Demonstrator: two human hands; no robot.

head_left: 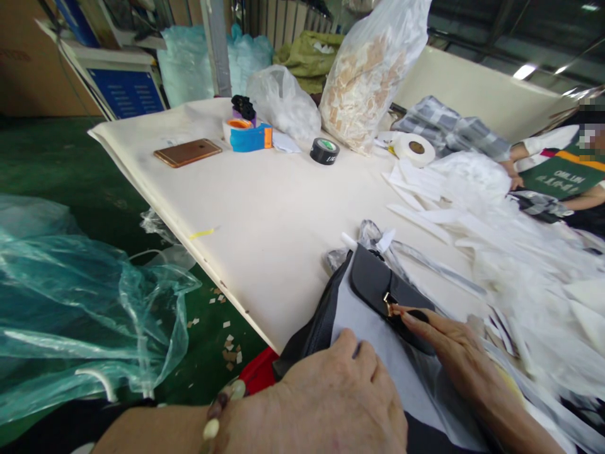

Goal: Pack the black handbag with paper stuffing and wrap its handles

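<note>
A black handbag (371,277) lies at the table's near edge, a gold clasp (389,304) on its flap. A pale grey-white sheet (362,312) covers the bag's front below the flap. My left hand (338,397), with a beaded bracelet at the wrist, rests knuckles up on the sheet, its fingers curled against the bag and their tips hidden. From the right, my right hand (460,353) reaches over the bag, fingertips closed at the clasp. Clear plastic wrap (371,234) is bunched at the bag's top.
Across the table (265,233) are a phone (188,152), tape rolls (324,151), a white roll (414,149) and a bag of scraps (362,88). White wrapping sheets (529,271) pile up at right, where a co-worker's hands (515,165) show. Teal plastic (85,302) hangs at left.
</note>
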